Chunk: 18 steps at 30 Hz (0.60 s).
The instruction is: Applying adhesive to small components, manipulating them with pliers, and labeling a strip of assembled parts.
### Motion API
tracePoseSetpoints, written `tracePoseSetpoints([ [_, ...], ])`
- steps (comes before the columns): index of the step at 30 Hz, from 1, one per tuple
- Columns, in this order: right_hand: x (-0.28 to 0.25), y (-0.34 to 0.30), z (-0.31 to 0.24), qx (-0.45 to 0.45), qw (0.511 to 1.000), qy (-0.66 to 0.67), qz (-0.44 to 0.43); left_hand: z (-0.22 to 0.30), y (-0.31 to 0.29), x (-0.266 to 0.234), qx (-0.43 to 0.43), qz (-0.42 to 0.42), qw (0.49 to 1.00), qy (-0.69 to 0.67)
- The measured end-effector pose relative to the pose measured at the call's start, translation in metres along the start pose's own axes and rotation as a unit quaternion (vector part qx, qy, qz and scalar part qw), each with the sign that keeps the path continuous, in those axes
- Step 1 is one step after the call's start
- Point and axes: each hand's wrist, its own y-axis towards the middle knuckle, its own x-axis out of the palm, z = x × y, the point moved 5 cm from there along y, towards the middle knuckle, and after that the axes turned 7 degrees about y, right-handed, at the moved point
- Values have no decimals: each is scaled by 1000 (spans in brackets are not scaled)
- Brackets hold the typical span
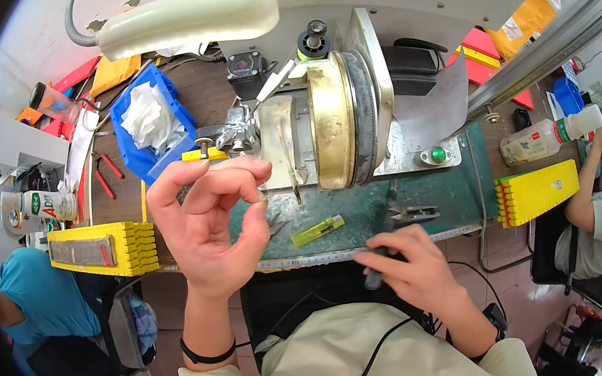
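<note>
Currently, you sit at a green-topped worktop [460, 202].
Your left hand [211, 236] curls, thumb near fingertips, any pinch unclear; next stands a brass-coloured drum [331, 128]; then your right hand [422, 267] holds a dark-handled tool [374, 278] across the front edge.

A pale wall [34, 33] rises at upper left. A long whitish lamp [186, 18] hangs on a grey gooseneck above the brown counter [207, 94]. Pinkish tiles cover the floor [505, 291]. Dark chairs stand on both sides, one at left [61, 375], another at right [553, 255].
</note>
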Motion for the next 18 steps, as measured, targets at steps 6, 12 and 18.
tracePoseSetpoints([
  [6, -64, -21, -2, 60, 931, 238, 272, -2, 1, 1, 2, -19, 999, -33],
  [12, -97, -31, -14, 33, 848, 379, 369, -1, 1, 0, 9, -30, 999, -21],
  [18, -83, 0, -33, -33, 864, 377, 331, -2, 0, 1, 24, -35, 999, -17],
])
